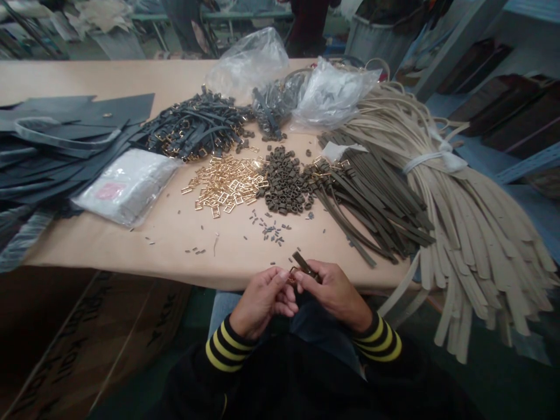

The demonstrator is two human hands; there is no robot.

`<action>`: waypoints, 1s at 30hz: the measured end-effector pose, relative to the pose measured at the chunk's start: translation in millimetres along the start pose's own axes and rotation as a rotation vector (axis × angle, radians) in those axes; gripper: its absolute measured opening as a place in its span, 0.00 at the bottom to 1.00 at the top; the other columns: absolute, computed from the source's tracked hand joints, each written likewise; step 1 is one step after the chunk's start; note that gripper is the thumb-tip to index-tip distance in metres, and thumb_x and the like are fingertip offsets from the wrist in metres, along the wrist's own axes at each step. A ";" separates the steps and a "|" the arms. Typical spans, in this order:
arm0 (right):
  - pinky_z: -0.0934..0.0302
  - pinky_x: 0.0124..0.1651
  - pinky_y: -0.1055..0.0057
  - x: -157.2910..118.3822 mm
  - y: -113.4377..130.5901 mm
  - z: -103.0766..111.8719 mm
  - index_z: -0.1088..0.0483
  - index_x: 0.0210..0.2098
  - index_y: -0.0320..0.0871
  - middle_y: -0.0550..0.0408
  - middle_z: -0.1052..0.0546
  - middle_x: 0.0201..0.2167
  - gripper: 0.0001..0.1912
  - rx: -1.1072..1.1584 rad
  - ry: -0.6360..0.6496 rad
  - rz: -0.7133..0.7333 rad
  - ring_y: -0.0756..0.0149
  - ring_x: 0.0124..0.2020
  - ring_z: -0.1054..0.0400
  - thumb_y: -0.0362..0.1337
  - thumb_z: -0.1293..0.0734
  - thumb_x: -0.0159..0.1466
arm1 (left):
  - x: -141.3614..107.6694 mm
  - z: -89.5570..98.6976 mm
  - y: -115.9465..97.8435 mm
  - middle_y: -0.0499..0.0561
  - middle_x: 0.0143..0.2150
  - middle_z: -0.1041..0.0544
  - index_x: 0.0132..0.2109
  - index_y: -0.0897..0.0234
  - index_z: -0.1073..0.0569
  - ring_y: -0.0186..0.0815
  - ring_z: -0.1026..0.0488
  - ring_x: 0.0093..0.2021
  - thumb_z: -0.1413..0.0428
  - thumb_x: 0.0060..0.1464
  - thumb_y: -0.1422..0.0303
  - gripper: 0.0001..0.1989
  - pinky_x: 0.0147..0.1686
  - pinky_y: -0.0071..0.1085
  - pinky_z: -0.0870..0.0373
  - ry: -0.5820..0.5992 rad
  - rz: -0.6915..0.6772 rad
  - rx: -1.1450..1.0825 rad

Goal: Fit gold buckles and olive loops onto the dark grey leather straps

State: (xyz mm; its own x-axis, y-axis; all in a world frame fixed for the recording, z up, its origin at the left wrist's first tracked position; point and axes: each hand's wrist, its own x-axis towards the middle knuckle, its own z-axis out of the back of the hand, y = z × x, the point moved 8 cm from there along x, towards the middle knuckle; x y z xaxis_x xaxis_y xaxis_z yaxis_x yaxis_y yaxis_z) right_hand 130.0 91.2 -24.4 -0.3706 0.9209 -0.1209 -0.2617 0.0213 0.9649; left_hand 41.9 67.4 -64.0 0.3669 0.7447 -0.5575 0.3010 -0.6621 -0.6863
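Note:
At the table's front edge, my left hand (262, 297) pinches a small gold buckle (291, 273) between thumb and forefinger, its other fingers curled below. My right hand (339, 291) is closed around a short dark olive strap (305, 264), whose end sticks up past the thumb. Strap and buckle meet between the fingertips; whether they are joined is hidden. Just beyond my hands lie small dark metal pieces (272, 233), scattered. Behind these are a heap of gold buckles (231, 181) and a pile of olive strap loops (286, 181).
Olive straps (380, 198) and a tied bundle of beige straps (464, 216) cover the right side, hanging over the edge. Black buckled straps (196, 125), plastic bags (336, 93), a wrapped white packet (126, 186) and dark sheets (56, 146) lie at the back and left.

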 end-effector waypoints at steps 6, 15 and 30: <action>0.42 0.35 0.74 -12.0 22.5 -5.3 0.31 0.33 0.40 0.54 0.28 0.26 0.08 -0.157 0.053 0.256 0.70 0.29 0.35 0.30 0.41 0.59 | -0.7 -2.0 5.3 0.46 0.19 0.31 0.27 0.71 0.33 0.20 0.36 0.17 0.38 0.38 0.67 0.13 0.16 0.13 0.39 0.053 0.045 -0.180; 0.43 0.35 0.72 -25.7 -22.4 7.5 0.43 0.37 0.41 0.57 0.32 0.26 0.10 -0.117 0.055 -0.162 0.71 0.29 0.37 0.39 0.50 0.64 | -7.3 18.7 -13.9 0.46 0.21 0.29 0.30 0.70 0.31 0.24 0.34 0.19 0.40 0.41 0.68 0.10 0.19 0.19 0.38 -0.184 -0.184 0.118; 0.53 0.21 0.78 -29.6 -38.3 -2.1 0.39 0.31 0.39 0.59 0.34 0.21 0.13 0.089 0.148 -0.231 0.76 0.20 0.47 0.44 0.43 0.61 | -10.7 20.0 -6.5 0.48 0.22 0.26 0.32 0.70 0.26 0.26 0.31 0.21 0.39 0.38 0.69 0.11 0.24 0.22 0.34 -0.197 -0.137 0.086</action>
State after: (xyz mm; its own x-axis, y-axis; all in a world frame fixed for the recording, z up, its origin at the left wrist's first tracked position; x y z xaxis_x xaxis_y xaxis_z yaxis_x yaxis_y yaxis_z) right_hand 149.2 62.3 -58.3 -0.4379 0.8212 -0.3659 -0.2778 0.2635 0.9238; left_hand 18.4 65.4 -62.9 0.1464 0.8345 -0.5312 0.2568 -0.5506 -0.7943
